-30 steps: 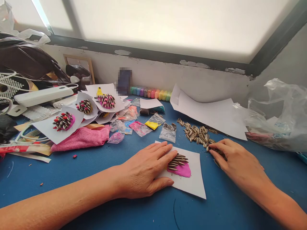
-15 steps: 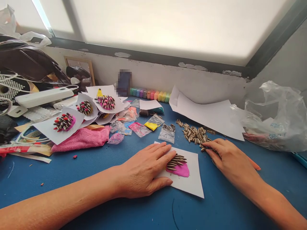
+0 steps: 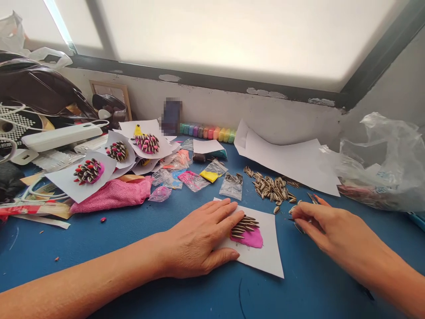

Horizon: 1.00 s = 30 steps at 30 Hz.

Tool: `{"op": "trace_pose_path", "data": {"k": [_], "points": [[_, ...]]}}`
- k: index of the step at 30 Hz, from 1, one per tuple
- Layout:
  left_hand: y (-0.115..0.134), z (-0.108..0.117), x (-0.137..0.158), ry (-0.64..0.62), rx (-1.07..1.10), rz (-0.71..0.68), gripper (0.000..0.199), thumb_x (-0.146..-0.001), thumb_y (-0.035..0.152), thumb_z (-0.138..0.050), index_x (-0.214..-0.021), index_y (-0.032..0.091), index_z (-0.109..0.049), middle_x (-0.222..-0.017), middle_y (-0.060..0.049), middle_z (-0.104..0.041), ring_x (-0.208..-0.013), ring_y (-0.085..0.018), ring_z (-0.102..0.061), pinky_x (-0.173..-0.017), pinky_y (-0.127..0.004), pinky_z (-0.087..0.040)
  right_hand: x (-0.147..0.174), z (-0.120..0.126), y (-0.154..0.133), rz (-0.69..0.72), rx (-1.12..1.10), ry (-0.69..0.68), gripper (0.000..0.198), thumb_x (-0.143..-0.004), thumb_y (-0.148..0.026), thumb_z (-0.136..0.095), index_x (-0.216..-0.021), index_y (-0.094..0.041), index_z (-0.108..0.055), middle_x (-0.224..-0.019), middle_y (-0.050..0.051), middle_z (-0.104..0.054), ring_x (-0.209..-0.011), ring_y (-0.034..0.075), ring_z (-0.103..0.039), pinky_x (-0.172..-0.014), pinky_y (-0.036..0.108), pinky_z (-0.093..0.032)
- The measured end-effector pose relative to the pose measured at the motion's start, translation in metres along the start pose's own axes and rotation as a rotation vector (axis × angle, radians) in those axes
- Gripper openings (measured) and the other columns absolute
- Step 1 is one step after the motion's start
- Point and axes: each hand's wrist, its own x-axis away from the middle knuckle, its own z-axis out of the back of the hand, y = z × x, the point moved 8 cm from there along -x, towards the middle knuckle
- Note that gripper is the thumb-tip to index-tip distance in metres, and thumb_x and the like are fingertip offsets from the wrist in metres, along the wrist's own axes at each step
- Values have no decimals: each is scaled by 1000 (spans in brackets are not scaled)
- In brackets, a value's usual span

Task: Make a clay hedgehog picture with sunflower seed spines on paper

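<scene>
My left hand (image 3: 202,239) lies flat with fingers stretched over the left part of a white paper sheet (image 3: 270,261). On that sheet is a flattened patch of magenta clay (image 3: 254,238), with rows of striped sunflower seeds (image 3: 245,226) stuck into its upper part; my fingers cover its left end. Faint pencil lines show below the clay. My right hand (image 3: 332,226) is closed in a pinch, with a dark seed tip (image 3: 291,219) poking out between thumb and forefinger. Several loose seeds lie by those fingertips, just right of the seed pile (image 3: 270,186).
An orange-handled tool (image 3: 322,200) lies behind my right hand. Finished seed-and-clay pieces (image 3: 89,172), a pink cloth (image 3: 113,195) and small clay bags (image 3: 212,172) spread left and centre. White sheets (image 3: 292,159) and a clear plastic bag (image 3: 381,164) lie at right.
My right hand has drawn back from the seed pile, a little right and toward me, with a seed in its pinch. The orange-handled tool shows more. My left hand stays put.
</scene>
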Motion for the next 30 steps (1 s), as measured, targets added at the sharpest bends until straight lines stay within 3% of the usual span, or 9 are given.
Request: {"op": "trace_pose_path", "data": {"k": [5,11,14,17,23,27,30], "points": [[0,-1,1,2,4,0,66,-98,46,-55,-150,8,-38,-152,-23,-45,-144,-38,-39,-118,-54,-33,1,-15,-11,24,-66,-181,23,-84,-30,-51,-66,-29,-65,-57,-4,-64,-45,15,-58,-45,31,-44],[0,-2,0,-9,-14,-1,67,-99,46,-54,-150,6,-38,-152,-24,-44,-144,-38,-39,-119,-53,-33,-2,-23,-16,-28,-105,-204,20,-86,-28,-54,-83,-30,-74,-66,-3,-71,-51,15,-64,-47,28,-49],[0,-1,-1,0,-3,-2,66,-98,46,-55,-149,7,-40,-151,-23,-46,-143,-38,-40,-118,-53,-34,-2,-21,-12,-30,-112,-208,20,-87,-31,-54,-83,-30,-74,-65,-3,-71,-55,17,-66,-49,29,-50],[0,2,0,22,9,0,63,-98,46,-55,-148,11,-41,-150,-22,-47,-143,-36,-41,-117,-53,-35,1,-18,-3,-33,-40,-245,23,-86,-33,-50,-77,-31,-71,-67,-1,-72,-64,20,-70,-51,31,-50],[0,2,1,21,14,-2,64,-98,45,-56,-148,8,-41,-151,-23,-46,-144,-37,-40,-118,-52,-34,10,-27,4,-97,132,-459,21,-80,-28,-48,-66,-30,-64,-71,-1,-72,-63,22,-70,-46,32,-47],[0,0,1,13,11,-4,64,-99,46,-55,-148,7,-41,-153,-23,-44,-144,-36,-39,-120,-52,-32,9,-29,2,-101,75,-429,22,-81,-29,-47,-78,-32,-68,-73,-1,-73,-78,25,-74,-51,34,-51],[0,0,1,10,10,1,63,-99,46,-54,-148,9,-40,-153,-22,-44,-145,-36,-38,-120,-51,-32,9,-31,4,-89,50,-416,23,-84,-32,-48,-81,-32,-70,-72,-1,-73,-74,24,-74,-56,36,-54]]}}
